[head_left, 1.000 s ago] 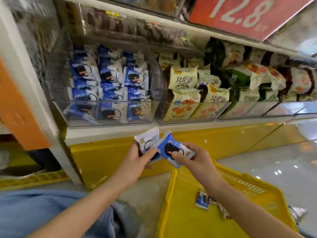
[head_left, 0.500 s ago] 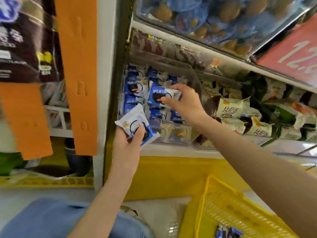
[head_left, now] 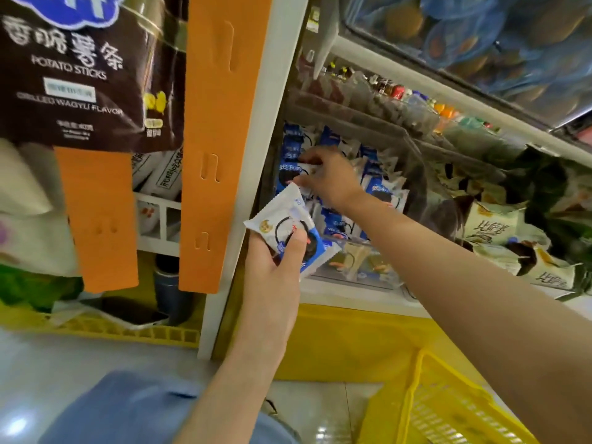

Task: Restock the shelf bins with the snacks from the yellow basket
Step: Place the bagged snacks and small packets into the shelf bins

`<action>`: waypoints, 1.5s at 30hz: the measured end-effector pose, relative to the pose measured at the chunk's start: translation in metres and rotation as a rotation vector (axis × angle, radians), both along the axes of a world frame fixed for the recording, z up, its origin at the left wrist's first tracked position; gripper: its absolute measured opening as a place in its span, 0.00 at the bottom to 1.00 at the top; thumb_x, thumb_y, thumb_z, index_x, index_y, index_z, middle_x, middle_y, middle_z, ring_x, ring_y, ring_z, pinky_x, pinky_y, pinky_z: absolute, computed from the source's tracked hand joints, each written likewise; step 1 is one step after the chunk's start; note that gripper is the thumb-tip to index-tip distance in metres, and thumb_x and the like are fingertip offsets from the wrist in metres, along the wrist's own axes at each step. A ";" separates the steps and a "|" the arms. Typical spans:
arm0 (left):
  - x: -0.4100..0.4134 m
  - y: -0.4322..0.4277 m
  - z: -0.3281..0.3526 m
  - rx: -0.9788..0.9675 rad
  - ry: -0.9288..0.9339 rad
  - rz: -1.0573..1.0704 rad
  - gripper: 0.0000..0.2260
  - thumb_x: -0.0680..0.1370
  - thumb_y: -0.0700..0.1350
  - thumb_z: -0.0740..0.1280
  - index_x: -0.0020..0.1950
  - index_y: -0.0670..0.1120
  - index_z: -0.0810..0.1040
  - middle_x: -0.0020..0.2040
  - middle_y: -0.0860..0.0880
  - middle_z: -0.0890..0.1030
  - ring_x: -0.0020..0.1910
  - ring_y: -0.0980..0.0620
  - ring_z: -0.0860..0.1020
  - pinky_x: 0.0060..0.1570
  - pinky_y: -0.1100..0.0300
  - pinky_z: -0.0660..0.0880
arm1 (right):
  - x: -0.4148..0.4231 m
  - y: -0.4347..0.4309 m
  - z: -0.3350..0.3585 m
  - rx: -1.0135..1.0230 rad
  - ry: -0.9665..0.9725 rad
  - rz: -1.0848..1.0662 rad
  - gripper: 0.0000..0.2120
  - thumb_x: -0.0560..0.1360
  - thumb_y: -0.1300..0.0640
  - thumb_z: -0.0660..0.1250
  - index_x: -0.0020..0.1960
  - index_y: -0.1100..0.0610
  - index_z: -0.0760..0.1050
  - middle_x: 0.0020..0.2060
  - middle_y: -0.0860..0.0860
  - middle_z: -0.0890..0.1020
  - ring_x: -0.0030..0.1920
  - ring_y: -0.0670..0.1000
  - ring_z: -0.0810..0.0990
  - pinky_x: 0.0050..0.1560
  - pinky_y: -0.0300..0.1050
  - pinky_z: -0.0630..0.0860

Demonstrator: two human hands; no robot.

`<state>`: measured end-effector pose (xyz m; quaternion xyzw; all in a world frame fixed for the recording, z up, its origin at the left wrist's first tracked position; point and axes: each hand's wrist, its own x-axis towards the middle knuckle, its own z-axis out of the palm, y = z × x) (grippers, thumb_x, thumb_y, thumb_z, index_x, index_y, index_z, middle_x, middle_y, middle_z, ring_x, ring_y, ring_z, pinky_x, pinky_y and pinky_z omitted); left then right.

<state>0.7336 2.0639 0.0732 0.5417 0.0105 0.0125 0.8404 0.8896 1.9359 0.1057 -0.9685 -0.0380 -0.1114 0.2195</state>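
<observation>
Hands at the clear bin (head_left: 362,272); our left hand (head_left: 272,270) gripping a white-and-blue packet (head_left: 278,223) just in front of it, our right hand (head_left: 331,182) inside, pinching a blue packet (head_left: 288,174) among the stacked ones; yellow basket (head_left: 448,411) below right.

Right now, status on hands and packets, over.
Left hand grips white-blue packet, in front of clear bin. Right hand inside bin, fingers on a blue packet, grip unclear. Bin crowded with packets.

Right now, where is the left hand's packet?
The packet is centre of the head view, in the left hand, in front of the clear bin, just below the right hand.
</observation>
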 end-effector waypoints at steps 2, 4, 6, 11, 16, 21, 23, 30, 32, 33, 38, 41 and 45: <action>-0.002 -0.002 0.002 -0.021 0.020 -0.085 0.16 0.77 0.46 0.63 0.62 0.59 0.69 0.56 0.58 0.77 0.56 0.58 0.77 0.55 0.60 0.76 | -0.005 -0.004 0.003 -0.029 -0.026 0.012 0.21 0.72 0.55 0.72 0.62 0.57 0.73 0.61 0.56 0.74 0.58 0.53 0.75 0.55 0.38 0.70; -0.005 -0.003 0.003 -0.017 0.022 -0.187 0.13 0.77 0.46 0.63 0.57 0.62 0.70 0.57 0.58 0.78 0.57 0.54 0.78 0.56 0.52 0.77 | -0.015 -0.009 0.006 -0.046 -0.071 0.016 0.19 0.74 0.55 0.69 0.63 0.58 0.72 0.60 0.56 0.74 0.59 0.54 0.74 0.61 0.44 0.71; -0.006 -0.003 0.001 -0.018 0.048 -0.243 0.11 0.77 0.44 0.63 0.52 0.62 0.73 0.51 0.59 0.81 0.56 0.55 0.78 0.58 0.51 0.75 | -0.034 -0.013 0.011 0.004 -0.152 -0.002 0.13 0.77 0.56 0.65 0.60 0.58 0.74 0.58 0.55 0.75 0.58 0.52 0.74 0.61 0.43 0.70; -0.005 -0.007 -0.008 0.014 0.053 -0.380 0.14 0.78 0.39 0.60 0.49 0.58 0.75 0.43 0.63 0.82 0.51 0.61 0.79 0.58 0.56 0.73 | -0.111 -0.022 0.021 0.273 -0.146 0.047 0.10 0.81 0.55 0.56 0.55 0.54 0.75 0.46 0.44 0.78 0.45 0.40 0.75 0.45 0.28 0.70; -0.014 -0.020 -0.010 0.255 -0.074 -0.456 0.11 0.77 0.45 0.65 0.52 0.60 0.70 0.47 0.64 0.81 0.47 0.68 0.78 0.40 0.70 0.76 | -0.176 -0.039 0.019 0.106 -0.001 0.227 0.13 0.79 0.53 0.58 0.62 0.51 0.73 0.50 0.40 0.76 0.51 0.35 0.73 0.51 0.26 0.69; -0.020 -0.028 -0.014 0.413 -0.131 -0.244 0.13 0.72 0.45 0.71 0.50 0.57 0.70 0.49 0.54 0.79 0.44 0.62 0.79 0.41 0.70 0.75 | -0.202 -0.067 0.015 0.133 0.052 0.123 0.16 0.69 0.45 0.68 0.55 0.44 0.70 0.44 0.39 0.75 0.45 0.36 0.74 0.45 0.25 0.69; -0.019 -0.029 -0.012 0.395 -0.173 -0.223 0.14 0.71 0.44 0.71 0.50 0.55 0.70 0.48 0.52 0.80 0.44 0.62 0.79 0.41 0.69 0.76 | -0.209 -0.074 0.014 0.140 0.094 0.102 0.15 0.67 0.45 0.71 0.48 0.40 0.67 0.36 0.43 0.75 0.38 0.39 0.75 0.38 0.29 0.71; -0.009 -0.036 0.012 0.725 -0.529 -0.340 0.13 0.72 0.55 0.66 0.52 0.67 0.65 0.51 0.62 0.73 0.51 0.67 0.72 0.46 0.74 0.69 | -0.211 -0.083 0.020 0.166 0.123 0.114 0.13 0.69 0.49 0.71 0.51 0.45 0.72 0.46 0.41 0.78 0.40 0.34 0.75 0.37 0.27 0.70; 0.000 -0.034 0.018 0.833 -0.592 -0.312 0.14 0.73 0.58 0.60 0.58 0.64 0.64 0.54 0.63 0.72 0.53 0.66 0.71 0.50 0.69 0.70 | -0.201 -0.087 0.028 0.174 0.100 0.079 0.12 0.71 0.49 0.70 0.53 0.47 0.74 0.45 0.43 0.79 0.37 0.37 0.76 0.35 0.29 0.70; 0.005 -0.032 0.019 0.882 -0.600 -0.269 0.17 0.74 0.58 0.58 0.63 0.61 0.64 0.56 0.61 0.72 0.54 0.65 0.71 0.53 0.67 0.70 | -0.193 -0.090 0.031 0.186 0.084 0.053 0.12 0.72 0.49 0.69 0.54 0.48 0.73 0.45 0.44 0.79 0.36 0.38 0.77 0.33 0.30 0.70; 0.022 -0.022 0.012 1.307 -0.691 -0.006 0.17 0.78 0.50 0.53 0.61 0.45 0.73 0.53 0.48 0.79 0.53 0.51 0.76 0.55 0.57 0.68 | -0.137 -0.096 0.036 0.234 -0.093 -0.133 0.13 0.75 0.50 0.66 0.57 0.51 0.70 0.45 0.40 0.74 0.34 0.33 0.74 0.28 0.23 0.67; 0.025 -0.020 0.008 1.441 -0.801 0.034 0.17 0.80 0.49 0.52 0.49 0.44 0.78 0.40 0.48 0.82 0.39 0.50 0.78 0.44 0.54 0.72 | -0.102 -0.088 0.027 0.121 -0.117 -0.141 0.16 0.75 0.51 0.66 0.61 0.54 0.71 0.48 0.45 0.73 0.36 0.38 0.72 0.30 0.23 0.66; 0.028 -0.019 0.007 1.425 -0.830 0.073 0.16 0.79 0.48 0.52 0.46 0.45 0.79 0.36 0.50 0.81 0.35 0.52 0.77 0.40 0.57 0.71 | -0.059 -0.072 0.017 -0.049 -0.099 -0.054 0.16 0.76 0.55 0.66 0.62 0.58 0.71 0.56 0.55 0.75 0.48 0.49 0.73 0.47 0.38 0.67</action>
